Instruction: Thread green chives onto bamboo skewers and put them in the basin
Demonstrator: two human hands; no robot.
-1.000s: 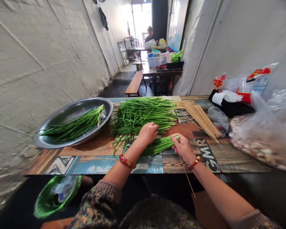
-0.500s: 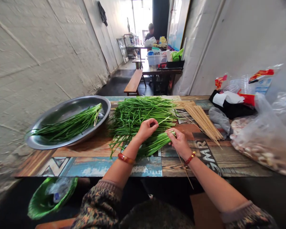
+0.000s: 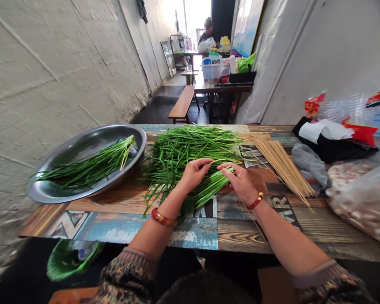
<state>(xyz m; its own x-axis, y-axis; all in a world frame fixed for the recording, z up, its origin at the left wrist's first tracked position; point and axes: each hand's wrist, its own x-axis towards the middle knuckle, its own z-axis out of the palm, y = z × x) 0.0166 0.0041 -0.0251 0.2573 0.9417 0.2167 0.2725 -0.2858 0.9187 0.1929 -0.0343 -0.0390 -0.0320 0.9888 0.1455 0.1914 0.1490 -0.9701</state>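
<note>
My left hand is pinched around the stem end of a chive, just in front of a loose chive pile. Close beside it, the fingers of my right hand are closed on the pale ends of a bunch of chives, whose green leaves trail left over the table. A thin bamboo skewer slants down from under my right hand past the table edge; its upper end is hidden. Right of the pile lie several bamboo skewers, fanned out.
A metal basin at the left holds more chives. Plastic bags with pale pieces and a grey bag fill the table's right. A green-lined bin stands below. Farther off are a bench and a seated person.
My left hand has moved right with its chive, so the fingertips of both hands are now nearly together. The right hand keeps its grip on the bunch. The view has shifted slightly.
</note>
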